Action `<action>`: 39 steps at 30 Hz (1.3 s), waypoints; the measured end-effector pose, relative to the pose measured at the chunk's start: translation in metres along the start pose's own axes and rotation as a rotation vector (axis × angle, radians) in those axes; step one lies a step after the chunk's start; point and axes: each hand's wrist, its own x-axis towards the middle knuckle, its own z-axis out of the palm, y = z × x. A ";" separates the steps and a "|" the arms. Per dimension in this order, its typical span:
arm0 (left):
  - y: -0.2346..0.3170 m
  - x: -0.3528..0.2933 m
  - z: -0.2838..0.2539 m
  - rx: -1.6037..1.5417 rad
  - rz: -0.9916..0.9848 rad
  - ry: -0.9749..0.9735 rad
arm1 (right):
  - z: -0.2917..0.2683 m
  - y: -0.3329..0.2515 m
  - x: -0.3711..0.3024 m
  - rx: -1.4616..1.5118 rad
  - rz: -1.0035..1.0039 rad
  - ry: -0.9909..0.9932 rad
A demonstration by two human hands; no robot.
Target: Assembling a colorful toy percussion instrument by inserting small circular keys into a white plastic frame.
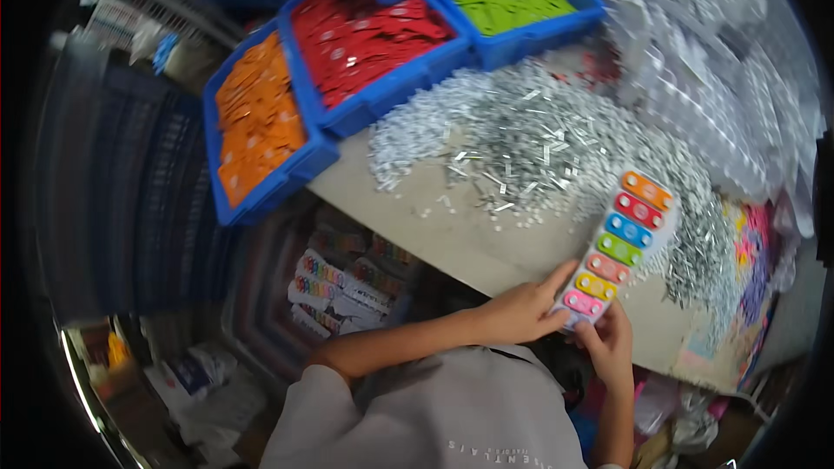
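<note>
A toy xylophone [619,250] with a white base is held tilted over the table's front edge. Its several coloured bars run from orange at the far end to pink at the near end. My left hand [527,306] grips the near end from the left, its thumb and fingers closed along the edge. On the other side, my right hand [611,340] is closed on the lower right corner, thumb by the pink bar. Beyond the xylophone lies a heap of small silvery metal pieces [556,135], mixed with small white parts [413,126].
Blue bins hold orange bars [261,117], red bars [378,35] and green bars [508,0]. Clear plastic trays [695,78] are piled at the far right. Below the table [391,221], a crate [261,317] contains several xylophones [323,267]. Dark stacked crates [130,182] stand left.
</note>
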 end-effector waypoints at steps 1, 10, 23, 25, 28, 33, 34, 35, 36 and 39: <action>0.007 -0.001 0.000 0.004 0.069 0.015 | -0.001 -0.004 -0.003 -0.155 -0.182 0.107; -0.002 -0.123 -0.010 -0.772 0.314 0.666 | 0.113 -0.052 0.013 -0.762 -0.847 -0.413; -0.471 -0.298 -0.014 -1.405 -0.222 1.626 | 0.081 -0.006 0.098 -0.043 -0.698 0.276; -0.490 -0.283 -0.031 -1.472 -0.201 1.605 | 0.082 -0.003 0.096 -0.162 -0.710 0.330; -0.520 -0.270 -0.058 -1.489 -0.208 1.704 | 0.094 -0.008 0.092 -0.337 -0.674 0.402; -0.520 -0.228 -0.153 -1.441 0.198 1.544 | 0.094 -0.007 0.093 -0.331 -0.666 0.443; -0.502 -0.215 -0.172 -1.481 0.188 1.523 | 0.093 -0.007 0.092 -0.335 -0.668 0.456; -0.511 -0.211 -0.186 -1.484 0.186 1.500 | 0.092 -0.007 0.092 -0.337 -0.671 0.476; -0.535 -0.242 -0.207 -1.501 0.513 0.892 | 0.094 -0.008 0.092 -0.306 -0.666 0.433; -0.542 -0.207 -0.220 -1.179 0.414 0.863 | 0.092 -0.007 0.094 -0.312 -0.671 0.436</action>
